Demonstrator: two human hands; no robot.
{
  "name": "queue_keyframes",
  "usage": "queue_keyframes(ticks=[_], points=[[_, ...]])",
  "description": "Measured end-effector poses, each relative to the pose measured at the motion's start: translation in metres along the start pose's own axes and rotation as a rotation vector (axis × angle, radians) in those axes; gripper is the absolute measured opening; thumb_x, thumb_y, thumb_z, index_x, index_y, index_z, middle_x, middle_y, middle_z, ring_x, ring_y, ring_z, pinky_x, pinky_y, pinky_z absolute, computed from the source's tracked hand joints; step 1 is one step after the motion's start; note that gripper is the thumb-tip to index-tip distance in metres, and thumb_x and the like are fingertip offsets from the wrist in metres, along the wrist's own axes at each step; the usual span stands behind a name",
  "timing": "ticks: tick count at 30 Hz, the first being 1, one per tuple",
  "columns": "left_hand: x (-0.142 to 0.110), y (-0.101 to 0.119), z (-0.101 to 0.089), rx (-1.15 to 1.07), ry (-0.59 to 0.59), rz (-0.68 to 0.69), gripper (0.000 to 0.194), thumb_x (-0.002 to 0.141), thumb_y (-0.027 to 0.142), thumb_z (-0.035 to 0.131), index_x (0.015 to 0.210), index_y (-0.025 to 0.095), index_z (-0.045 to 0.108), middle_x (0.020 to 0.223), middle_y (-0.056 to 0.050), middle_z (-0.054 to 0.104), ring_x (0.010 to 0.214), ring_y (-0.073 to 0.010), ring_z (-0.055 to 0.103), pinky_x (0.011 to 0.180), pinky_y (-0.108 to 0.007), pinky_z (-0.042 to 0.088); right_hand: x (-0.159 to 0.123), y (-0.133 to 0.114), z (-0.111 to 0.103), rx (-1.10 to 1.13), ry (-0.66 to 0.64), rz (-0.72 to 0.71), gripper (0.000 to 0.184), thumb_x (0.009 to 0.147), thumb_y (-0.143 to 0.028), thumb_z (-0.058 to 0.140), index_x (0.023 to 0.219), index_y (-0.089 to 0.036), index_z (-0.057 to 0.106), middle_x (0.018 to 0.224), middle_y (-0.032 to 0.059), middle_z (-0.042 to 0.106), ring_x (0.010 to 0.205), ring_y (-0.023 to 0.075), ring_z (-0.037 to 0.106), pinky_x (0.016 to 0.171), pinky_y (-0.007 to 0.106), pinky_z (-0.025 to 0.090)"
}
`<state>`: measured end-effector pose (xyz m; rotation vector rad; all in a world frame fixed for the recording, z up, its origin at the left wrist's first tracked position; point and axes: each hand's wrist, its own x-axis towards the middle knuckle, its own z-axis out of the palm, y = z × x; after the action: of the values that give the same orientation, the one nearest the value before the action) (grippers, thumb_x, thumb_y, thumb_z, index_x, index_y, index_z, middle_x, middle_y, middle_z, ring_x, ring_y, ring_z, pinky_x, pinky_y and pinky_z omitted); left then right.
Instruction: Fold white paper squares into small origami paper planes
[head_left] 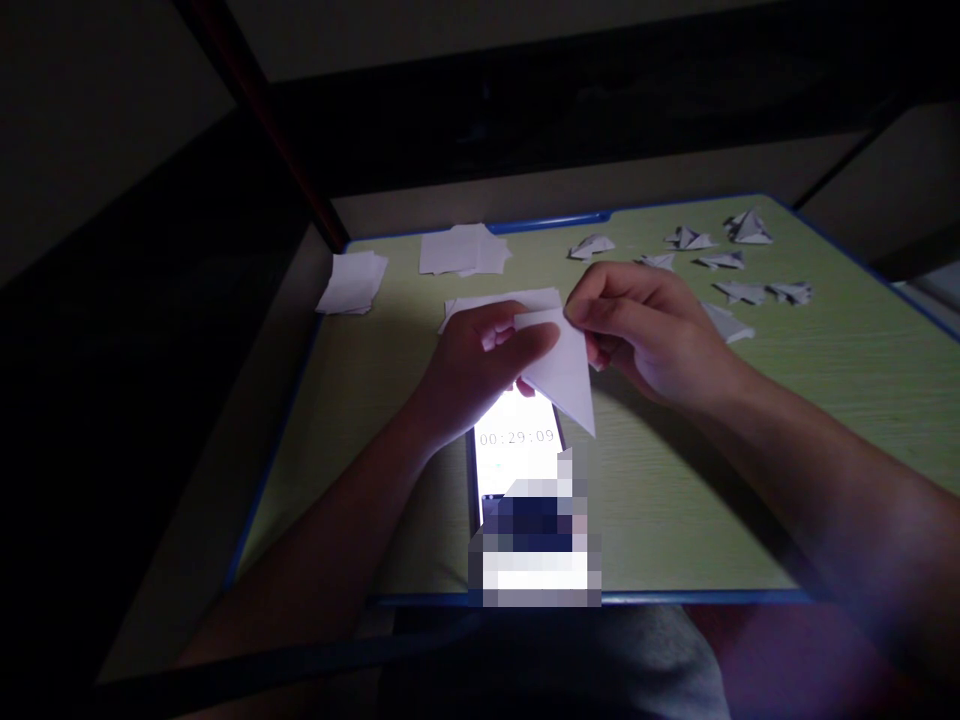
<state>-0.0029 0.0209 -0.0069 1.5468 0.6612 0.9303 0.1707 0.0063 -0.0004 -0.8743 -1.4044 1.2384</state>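
A white sheet of paper [564, 370], folded to a pointed shape with its tip down to the right, is held up above the table. My left hand [487, 360] grips it from the left, thumb flat across its front and fingers behind. At its upper right corner, my right hand [645, 325] pinches the edge between thumb and fingers. Below the paper lies a lit phone [517, 440] showing a timer at 00:29:09; its lower part is blurred out. Partly hidden behind my hands is more white paper [536, 298] on the table.
Stacks of white paper sheets lie at the far left [352, 282] and back middle [461, 250] of the green table [847, 400]. Several folded paper figures [748, 228] stand at the back right. A folded paper piece [727, 322] lies behind my right wrist. Blue edging borders the table.
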Motion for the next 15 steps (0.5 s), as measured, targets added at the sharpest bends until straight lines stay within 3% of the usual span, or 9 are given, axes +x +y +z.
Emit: queue_keyframes(ticks=[15], points=[[-0.0002,0.001,0.001,0.044,0.021,0.03,0.017,0.08,0.03,0.061,0.068,0.018,0.056,0.054,0.005,0.054,0.048,-0.0072,0.056,0.041,-0.016,0.043,0.0012,0.0028,-0.0016,-0.032,-0.014,-0.005,0.017,0.08,-0.017,0.061,0.063,-0.02,0.059,0.048,-0.0054,0.05,0.041,0.0055,0.042,0.04,0.022,0.029]])
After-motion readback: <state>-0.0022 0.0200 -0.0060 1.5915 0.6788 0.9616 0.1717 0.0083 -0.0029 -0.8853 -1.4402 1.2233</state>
